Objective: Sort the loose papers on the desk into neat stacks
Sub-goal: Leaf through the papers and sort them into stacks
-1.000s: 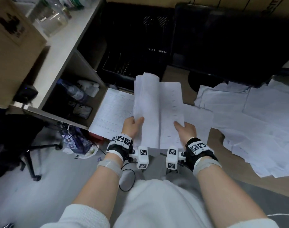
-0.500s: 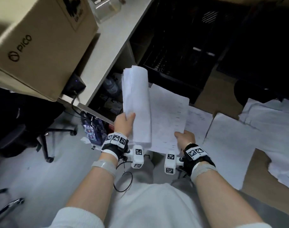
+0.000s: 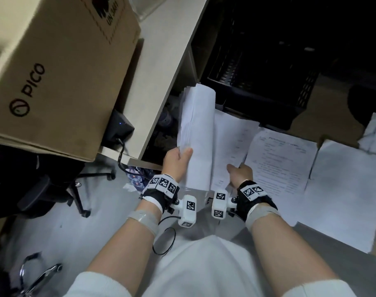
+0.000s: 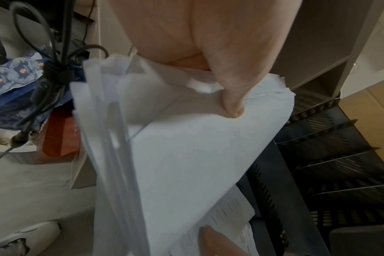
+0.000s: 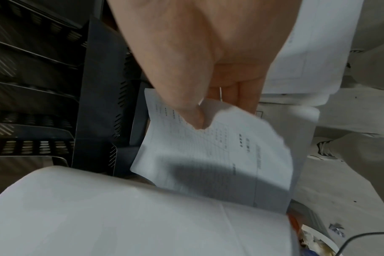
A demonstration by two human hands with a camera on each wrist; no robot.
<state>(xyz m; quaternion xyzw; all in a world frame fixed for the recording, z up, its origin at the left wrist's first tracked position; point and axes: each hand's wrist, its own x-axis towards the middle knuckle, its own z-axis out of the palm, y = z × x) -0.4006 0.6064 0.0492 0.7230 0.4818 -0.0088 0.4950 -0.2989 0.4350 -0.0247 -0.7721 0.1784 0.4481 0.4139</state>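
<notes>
Two hands, left hand (image 3: 176, 159) gripping paper bundle (image 3: 196, 133), right hand (image 3: 240, 173) pinching sheet (image 3: 230, 146)

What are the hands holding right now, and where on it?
Left hand grips the curled bundle of papers at its near left edge; right hand pinches a printed sheet at its near edge.

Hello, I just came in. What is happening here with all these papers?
A person is sorting papers by hand. The left hand grips a thick bundle of sheets, which curls over at the top. The right hand pinches one printed sheet at its near edge, beside the bundle. More printed pages lie flat on the desk to the right, some overlapping. A black mesh tray stands behind them. The sorting is not finished.
</notes>
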